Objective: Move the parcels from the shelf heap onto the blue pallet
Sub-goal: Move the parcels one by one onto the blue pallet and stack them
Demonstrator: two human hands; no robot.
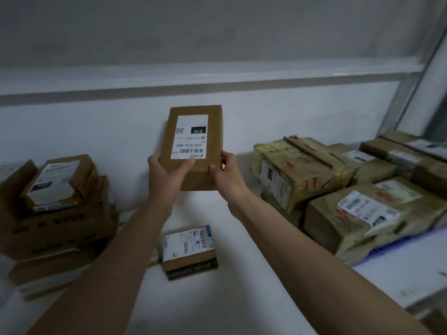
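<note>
Head view, looking down, near shelf (242,298)

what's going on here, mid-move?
A person holds one brown parcel in the air with both hands, the left hand gripping its near left corner with the thumb on the label, the right hand on its near right corner. A heap of cartons sits at the left, and taped parcels are already stacked at the right on the blue pallet. One small parcel lies on the white surface below the arms.
</note>
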